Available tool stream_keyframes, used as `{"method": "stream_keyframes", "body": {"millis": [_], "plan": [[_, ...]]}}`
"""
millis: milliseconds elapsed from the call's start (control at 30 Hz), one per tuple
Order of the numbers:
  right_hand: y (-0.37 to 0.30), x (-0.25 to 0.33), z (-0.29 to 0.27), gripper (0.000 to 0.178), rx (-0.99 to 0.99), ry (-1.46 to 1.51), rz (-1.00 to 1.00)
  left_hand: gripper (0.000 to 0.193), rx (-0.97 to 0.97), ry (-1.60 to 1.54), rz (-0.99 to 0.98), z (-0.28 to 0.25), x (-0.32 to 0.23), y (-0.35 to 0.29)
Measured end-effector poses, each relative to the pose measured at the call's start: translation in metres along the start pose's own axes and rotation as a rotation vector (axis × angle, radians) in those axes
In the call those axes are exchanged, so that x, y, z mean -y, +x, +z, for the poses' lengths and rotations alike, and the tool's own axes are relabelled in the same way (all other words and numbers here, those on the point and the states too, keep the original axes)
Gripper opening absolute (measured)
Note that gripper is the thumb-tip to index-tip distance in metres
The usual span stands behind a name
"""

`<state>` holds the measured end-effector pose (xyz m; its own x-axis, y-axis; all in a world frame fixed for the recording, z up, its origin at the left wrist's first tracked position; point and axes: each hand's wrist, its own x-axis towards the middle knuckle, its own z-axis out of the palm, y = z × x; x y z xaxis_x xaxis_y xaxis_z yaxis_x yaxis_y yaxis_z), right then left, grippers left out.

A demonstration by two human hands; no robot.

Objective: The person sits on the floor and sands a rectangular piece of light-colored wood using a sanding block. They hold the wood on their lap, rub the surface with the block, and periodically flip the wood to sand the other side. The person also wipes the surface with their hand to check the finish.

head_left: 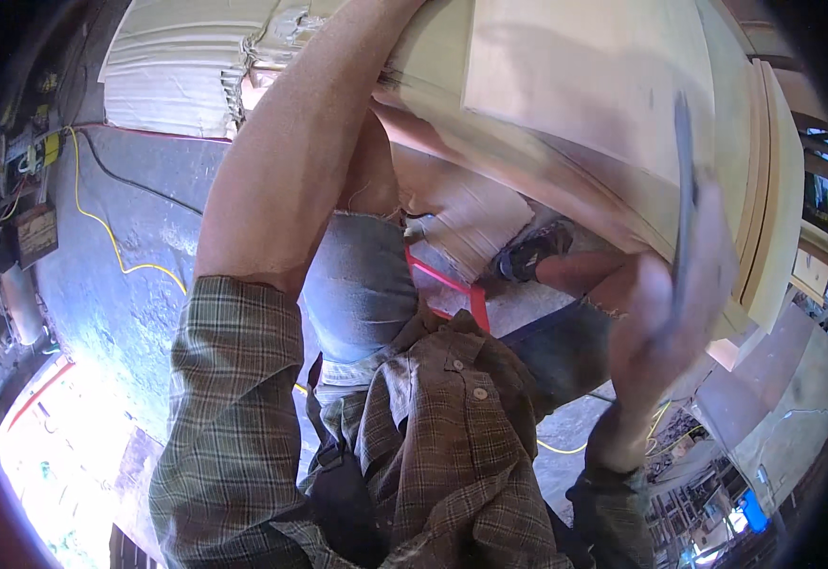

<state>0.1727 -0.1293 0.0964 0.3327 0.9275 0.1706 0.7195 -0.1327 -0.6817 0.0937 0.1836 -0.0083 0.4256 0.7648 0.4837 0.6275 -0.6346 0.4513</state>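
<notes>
My right hand [674, 284], smeared by motion, is closed around a long, thin, dark grey tool [685, 142]. The tool points away from me, narrow and slightly bent; its exact kind cannot be made out through the blur. It is over the right part of a pale wooden panel [584, 66], and I cannot tell whether it touches the wood. A long wooden edge piece [518, 156] runs along the panel's near side. My left forearm reaches up across the panel's left end, and its hand lies beyond the top of the picture.
Torn corrugated cardboard [177, 76] lies at the far left. Stacked curved boards [764, 190] stand on the right. Below the panel are a red frame [475, 303] and my sandalled foot [532, 251]. A yellow cable [110, 237] crosses the grey floor at left.
</notes>
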Motion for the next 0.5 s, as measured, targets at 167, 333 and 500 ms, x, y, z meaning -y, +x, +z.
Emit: {"method": "stream_keyframes", "body": {"millis": [167, 333, 500], "plan": [[0.045, -0.030, 0.067, 0.055, 0.100, -0.555, -0.507, 0.046, -0.019, 0.000, 0.044, 0.000, 0.003, 0.000], [0.062, -0.023, 0.078, 0.059, 0.043, -0.475, -0.498, 0.045, -0.005, -0.008, 0.004, 0.000, 0.003, -0.002], [0.046, -0.028, 0.071, 0.064, 0.036, -0.505, -0.535, 0.045, -0.022, -0.010, 0.033, -0.002, -0.002, -0.004]]}}
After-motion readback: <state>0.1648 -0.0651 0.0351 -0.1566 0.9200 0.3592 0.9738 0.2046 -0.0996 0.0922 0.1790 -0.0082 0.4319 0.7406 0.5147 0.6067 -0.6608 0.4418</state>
